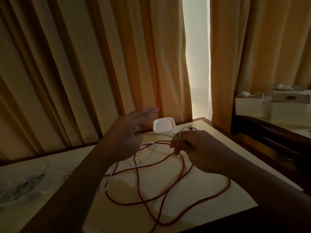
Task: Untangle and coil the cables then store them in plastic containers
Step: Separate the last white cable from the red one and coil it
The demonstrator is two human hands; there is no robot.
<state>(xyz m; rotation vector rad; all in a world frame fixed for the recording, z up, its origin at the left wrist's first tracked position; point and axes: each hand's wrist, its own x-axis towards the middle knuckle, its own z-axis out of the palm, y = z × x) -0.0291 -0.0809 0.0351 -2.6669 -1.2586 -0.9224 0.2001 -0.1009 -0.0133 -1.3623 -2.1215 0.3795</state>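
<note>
A long red cable (pixel 168 195) lies in loose crossing loops on the pale table (pixel 218 204). A thin white cable (pixel 158 134) stretches taut between my two hands above it. My right hand (pixel 193 147) grips several small turns of the white cable, one loop arching over its fingers. My left hand (pixel 127 132) is raised with its fingers straight and blurred, while the white cable is pinched near its thumb. The rest of the white cable (pixel 109 179) trails down across the table. A white plastic container (pixel 164 126) with its lid on stands at the table's far edge.
Clear plastic containers (pixel 25 184) holding coiled cables sit at the left of the table. Orange curtains (pixel 101 64) hang close behind the table. White boxes (pixel 252 105) rest on a dark shelf at the right.
</note>
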